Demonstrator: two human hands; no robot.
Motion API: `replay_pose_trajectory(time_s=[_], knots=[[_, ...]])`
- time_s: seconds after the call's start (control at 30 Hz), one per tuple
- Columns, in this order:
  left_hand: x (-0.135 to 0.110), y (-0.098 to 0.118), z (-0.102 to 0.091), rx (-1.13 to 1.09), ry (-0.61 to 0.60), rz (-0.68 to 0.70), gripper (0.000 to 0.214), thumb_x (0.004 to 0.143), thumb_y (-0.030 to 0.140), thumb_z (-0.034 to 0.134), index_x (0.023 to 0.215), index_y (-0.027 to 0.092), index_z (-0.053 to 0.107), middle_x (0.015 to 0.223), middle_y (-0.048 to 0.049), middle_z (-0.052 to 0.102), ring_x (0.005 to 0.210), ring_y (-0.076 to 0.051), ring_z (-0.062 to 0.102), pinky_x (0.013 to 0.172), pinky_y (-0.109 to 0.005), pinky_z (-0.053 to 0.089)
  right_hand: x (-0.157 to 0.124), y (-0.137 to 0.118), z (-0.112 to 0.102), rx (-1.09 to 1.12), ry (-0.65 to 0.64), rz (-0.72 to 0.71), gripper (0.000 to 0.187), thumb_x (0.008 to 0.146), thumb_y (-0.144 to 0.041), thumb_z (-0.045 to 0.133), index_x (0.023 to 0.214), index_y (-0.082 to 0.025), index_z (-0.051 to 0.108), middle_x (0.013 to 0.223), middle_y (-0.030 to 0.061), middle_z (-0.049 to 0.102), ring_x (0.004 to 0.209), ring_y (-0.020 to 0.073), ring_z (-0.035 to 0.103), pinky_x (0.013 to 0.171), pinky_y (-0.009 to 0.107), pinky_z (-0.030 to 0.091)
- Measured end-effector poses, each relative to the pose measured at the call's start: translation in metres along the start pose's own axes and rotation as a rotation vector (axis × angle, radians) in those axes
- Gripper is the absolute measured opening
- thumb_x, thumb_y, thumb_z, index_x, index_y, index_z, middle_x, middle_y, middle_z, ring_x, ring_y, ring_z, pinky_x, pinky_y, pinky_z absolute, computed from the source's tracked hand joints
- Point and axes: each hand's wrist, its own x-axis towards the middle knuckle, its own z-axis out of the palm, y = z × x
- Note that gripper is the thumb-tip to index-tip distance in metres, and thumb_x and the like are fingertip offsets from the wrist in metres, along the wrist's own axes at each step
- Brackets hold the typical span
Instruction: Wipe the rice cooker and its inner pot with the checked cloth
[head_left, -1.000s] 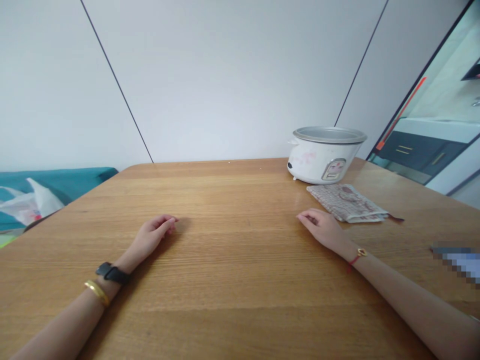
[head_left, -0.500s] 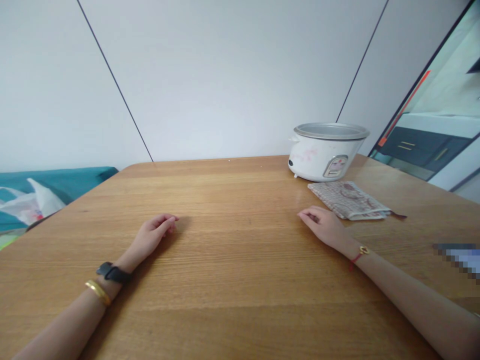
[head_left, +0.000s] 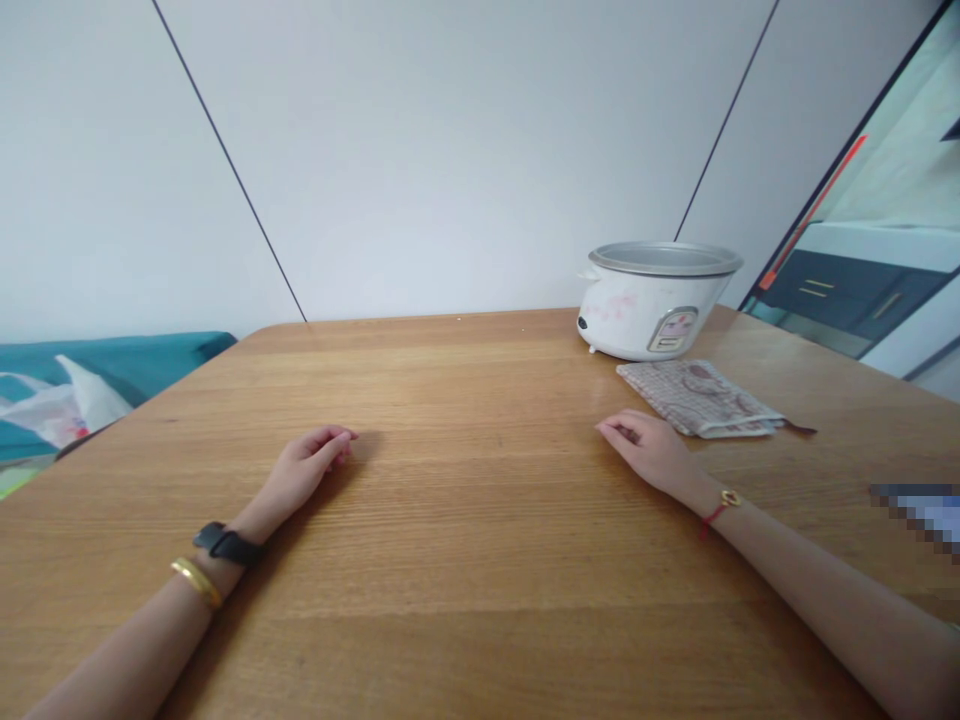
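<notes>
My left hand [head_left: 311,463] rests on the wooden table [head_left: 472,550], its fingers loosely curled and the thumb against them, with nothing visible in it. Across from it, my right hand [head_left: 645,447] lies on the tabletop in a similar closed curl and holds nothing that I can see. Just beyond the right hand is a folded, patterned cloth [head_left: 694,395] in beige and brown. Behind that cloth stands a white rice cooker [head_left: 634,315] without a lid; its grey rim shows, but the bottom inside is hidden.
At the right edge lies a flat, pixelated item [head_left: 926,510] that I cannot make out. A white plastic bag [head_left: 82,400] sits on a teal seat [head_left: 172,355] left of the table. A pale panelled wall [head_left: 450,170] rises behind the table.
</notes>
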Motion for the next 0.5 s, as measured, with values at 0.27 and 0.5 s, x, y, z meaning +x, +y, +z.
replay_pose_trajectory(time_s=[0.27,0.5], knots=[[0.0000,0.0003,0.0001,0.021,-0.003,-0.016,0.043,0.074,0.060,0.066,0.085,0.018,0.068,0.069,0.0005,0.060,0.063,-0.016,0.053,0.060,-0.027,0.041,0.0003,-0.0033,-0.0008,-0.002,0.005,-0.007,0.027,0.094,-0.038,0.048,0.085,-0.021,0.067,0.087,0.0073,0.071,0.079,0.0215,0.063,0.072,0.035,0.047],[-0.0007,0.0014,-0.0002,0.022,-0.007,-0.025,0.043,0.074,0.061,0.065,0.085,0.019,0.067,0.069,0.0007,0.060,0.064,-0.017,0.052,0.060,-0.027,0.041,0.0001,-0.0025,-0.0004,0.006,-0.007,-0.001,0.025,0.094,-0.036,0.049,0.085,-0.021,0.067,0.087,0.0066,0.069,0.081,0.0216,0.063,0.074,0.035,0.046]])
